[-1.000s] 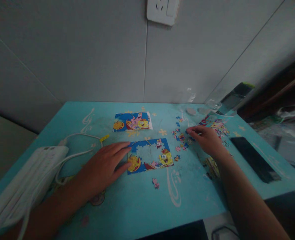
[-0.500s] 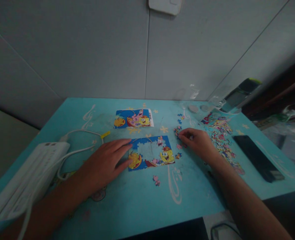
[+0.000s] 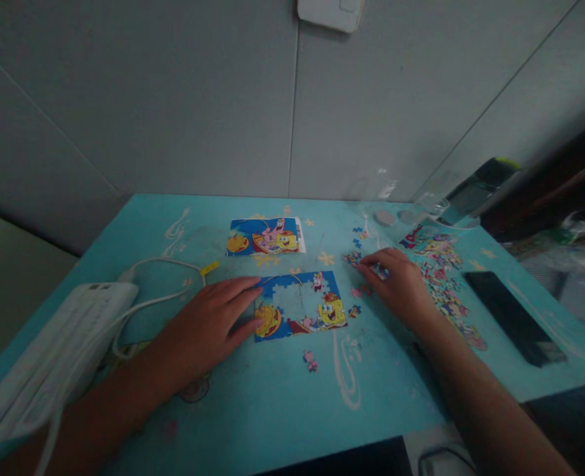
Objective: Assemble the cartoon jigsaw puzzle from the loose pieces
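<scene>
A partly assembled jigsaw puzzle (image 3: 277, 330) lies flat, its border joined around a gap in the middle. My left hand (image 3: 217, 314) rests at its left edge, fingers spread, fingertips touching the border. To the right, my right hand (image 3: 396, 277) is pinched at a small cluster of loose puzzle pieces (image 3: 351, 257); whatever is between its fingertips is too small to make out. Just behind the puzzle lies a printed picture card (image 3: 265, 237) with the same cartoon scene. A pink puzzle piece (image 3: 311, 361) lies in front, and another loose piece (image 3: 354, 311) is by the right edge.
A heap of puzzle pieces (image 3: 451, 294) spreads beyond my right hand, beside a black phone-like slab (image 3: 513, 317). Clear plastic containers and a dark bottle (image 3: 478, 188) stand at the back right. At left are a white power strip (image 3: 59, 350) and its white cable (image 3: 158, 301).
My right hand has shifted slightly back at the cluster, with its fingers still pinched. The left hand stays at the puzzle's edge. The view has tilted a little.
</scene>
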A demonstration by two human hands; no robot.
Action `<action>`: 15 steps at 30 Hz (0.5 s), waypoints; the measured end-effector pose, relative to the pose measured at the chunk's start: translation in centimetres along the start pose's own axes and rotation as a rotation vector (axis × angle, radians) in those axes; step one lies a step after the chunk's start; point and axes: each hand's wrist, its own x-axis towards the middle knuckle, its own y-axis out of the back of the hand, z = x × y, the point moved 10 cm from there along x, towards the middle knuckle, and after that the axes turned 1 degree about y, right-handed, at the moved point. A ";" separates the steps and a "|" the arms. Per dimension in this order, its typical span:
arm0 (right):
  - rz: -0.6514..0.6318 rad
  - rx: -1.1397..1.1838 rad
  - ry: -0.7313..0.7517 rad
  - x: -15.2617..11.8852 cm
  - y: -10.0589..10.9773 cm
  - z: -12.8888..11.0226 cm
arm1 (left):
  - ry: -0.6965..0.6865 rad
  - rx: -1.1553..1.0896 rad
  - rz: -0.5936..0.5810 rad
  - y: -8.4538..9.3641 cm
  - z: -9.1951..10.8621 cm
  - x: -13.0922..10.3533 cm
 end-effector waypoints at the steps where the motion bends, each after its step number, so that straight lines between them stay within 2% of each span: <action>1: -0.060 0.100 0.084 -0.2 -0.4 -1.8 | -0.001 0.002 0.002 0.0 0.0 0.0; 4: -0.383 0.320 0.402 -2.5 -2.7 -8.2 | -0.007 0.014 -0.002 -0.1 0.1 0.0; 7: -0.520 0.374 0.549 -4.7 -3.9 -12.0 | -0.011 0.016 0.003 0.0 0.2 -0.1; 10: -0.550 0.361 0.585 -5.6 -4.8 -13.3 | -0.004 0.003 0.009 0.1 0.3 -0.1; 15: -0.575 0.350 0.537 -5.9 -5.5 -13.2 | -0.001 -0.015 0.022 0.3 0.4 0.0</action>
